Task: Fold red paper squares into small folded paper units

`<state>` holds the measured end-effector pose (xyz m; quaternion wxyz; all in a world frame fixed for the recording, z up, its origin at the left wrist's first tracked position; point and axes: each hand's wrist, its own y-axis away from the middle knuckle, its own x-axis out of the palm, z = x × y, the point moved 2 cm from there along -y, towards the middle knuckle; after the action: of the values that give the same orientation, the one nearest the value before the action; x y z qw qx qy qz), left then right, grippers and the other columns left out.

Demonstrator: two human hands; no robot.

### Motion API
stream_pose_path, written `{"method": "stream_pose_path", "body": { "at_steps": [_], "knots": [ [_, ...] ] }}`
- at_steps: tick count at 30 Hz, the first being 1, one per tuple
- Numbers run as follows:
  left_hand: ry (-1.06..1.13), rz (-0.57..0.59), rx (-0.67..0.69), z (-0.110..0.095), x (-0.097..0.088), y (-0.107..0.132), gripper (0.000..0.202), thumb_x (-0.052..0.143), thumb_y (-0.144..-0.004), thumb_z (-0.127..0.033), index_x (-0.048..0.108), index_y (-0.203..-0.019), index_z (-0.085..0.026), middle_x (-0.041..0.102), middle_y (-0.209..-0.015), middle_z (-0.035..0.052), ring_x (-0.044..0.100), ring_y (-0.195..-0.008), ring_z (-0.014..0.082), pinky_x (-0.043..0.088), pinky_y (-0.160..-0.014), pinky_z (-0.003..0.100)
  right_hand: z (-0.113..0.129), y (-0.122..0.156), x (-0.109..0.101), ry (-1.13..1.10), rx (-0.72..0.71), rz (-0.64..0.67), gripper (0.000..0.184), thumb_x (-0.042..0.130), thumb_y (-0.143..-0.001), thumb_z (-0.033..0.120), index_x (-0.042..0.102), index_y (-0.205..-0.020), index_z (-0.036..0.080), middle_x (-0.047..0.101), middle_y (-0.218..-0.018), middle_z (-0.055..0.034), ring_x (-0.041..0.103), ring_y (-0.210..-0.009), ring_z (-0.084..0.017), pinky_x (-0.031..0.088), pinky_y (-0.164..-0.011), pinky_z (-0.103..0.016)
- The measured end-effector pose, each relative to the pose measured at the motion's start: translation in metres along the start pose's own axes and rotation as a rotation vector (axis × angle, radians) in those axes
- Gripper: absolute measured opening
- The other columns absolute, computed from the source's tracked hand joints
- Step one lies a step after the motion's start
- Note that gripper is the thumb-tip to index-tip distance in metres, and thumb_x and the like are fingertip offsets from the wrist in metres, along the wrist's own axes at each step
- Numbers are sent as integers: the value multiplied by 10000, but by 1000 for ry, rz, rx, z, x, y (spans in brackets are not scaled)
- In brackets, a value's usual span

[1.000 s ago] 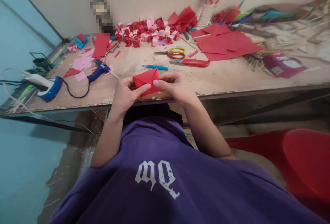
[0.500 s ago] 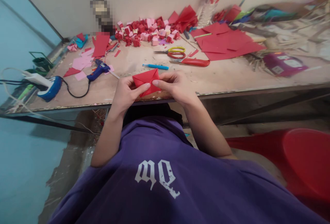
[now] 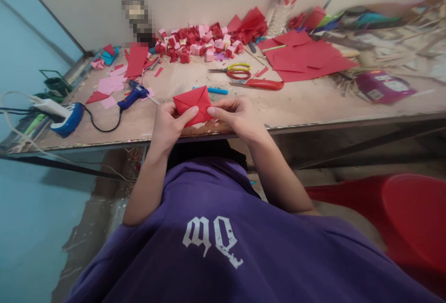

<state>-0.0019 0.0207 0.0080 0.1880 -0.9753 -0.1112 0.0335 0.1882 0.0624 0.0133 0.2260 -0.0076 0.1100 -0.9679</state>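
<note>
A folded piece of red paper [image 3: 192, 103] is held between both hands just above the near edge of the wooden table [image 3: 306, 101]. My left hand [image 3: 168, 128] pinches its left and lower side, thumb lying across the front. My right hand [image 3: 236, 117] grips its right edge, thumb pressed on the paper. Creases cross the paper's face like an envelope flap.
On the table lie a blue glue gun [image 3: 133, 97] with a cable, a blue pen [image 3: 216, 90], scissors [image 3: 232, 70], a red cutter [image 3: 265, 84], red paper sheets [image 3: 306, 56], a pile of small red and pink paper cubes [image 3: 198, 45] and a purple box [image 3: 383, 87]. A red stool [image 3: 414, 219] stands at the right.
The folded red paper has shifted slightly left and up and turned a little in my hands; my left thumb now sits lower on it.
</note>
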Motion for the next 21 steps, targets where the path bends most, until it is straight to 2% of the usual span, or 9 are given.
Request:
{"method": "stream_pose_path", "body": {
  "at_steps": [5, 11, 15, 21],
  "knots": [
    [-8, -18, -2, 0, 0, 0, 247, 860, -760, -395, 777, -771, -162, 759, -770, 25, 636, -670, 139, 538, -655, 240, 0, -1, 0, -1, -6, -1, 357, 923, -819, 507, 873, -856, 156, 817, -745, -59, 713, -651, -161, 572, -626, -259],
    [-28, -76, 45, 0, -1, 0, 296, 836, -795, -385, 672, -658, -180, 642, -666, -11, 555, -621, 117, 503, -632, 230, 1, 1, -1, 7, -20, 15, 348, 947, -792, 509, 873, -847, 173, 823, -764, -64, 728, -661, -178, 605, -661, -293],
    [-59, -90, 50, -1, -1, 0, 283, 816, -796, -414, 678, -696, -188, 651, -689, -4, 549, -624, 122, 496, -622, 236, 3, 2, 0, 11, -12, 4, 353, 948, -788, 493, 866, -833, 153, 836, -787, -87, 742, -664, -183, 610, -661, -291],
    [-81, -69, 43, 1, 0, -1, 324, 802, -801, -447, 634, -679, -198, 613, -698, -3, 559, -663, 136, 497, -650, 251, 2, 1, 0, -24, -47, -20, 343, 955, -783, 462, 821, -747, 148, 807, -714, -82, 716, -619, -168, 600, -653, -286]
  ]
}}
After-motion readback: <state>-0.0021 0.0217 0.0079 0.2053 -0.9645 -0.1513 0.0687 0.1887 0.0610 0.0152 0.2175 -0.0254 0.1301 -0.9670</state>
